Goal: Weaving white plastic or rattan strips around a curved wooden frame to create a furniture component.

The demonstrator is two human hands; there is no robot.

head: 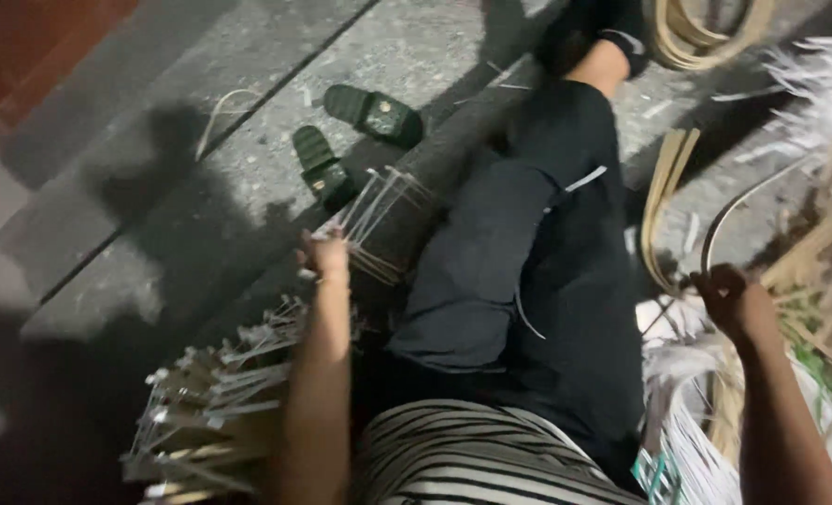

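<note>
thin, pale, stiff sticks [374, 220] fanned out over the rough grey concrete floor [248, 168], gripped tight in the left hand [324, 257], with more of the same bristling from a woven frame [210, 411] below the forearm. well apart on the other side, right hand [729, 299] closed around a long curved flat strip [743, 210], among coiled tan cane strips [664, 206] and a heap of white slivers [687, 411]. farther off, two dark green ribbed rubber sandals [351, 140] lying on the floor, beside an outstretched leg in black cloth [528, 262].
</note>
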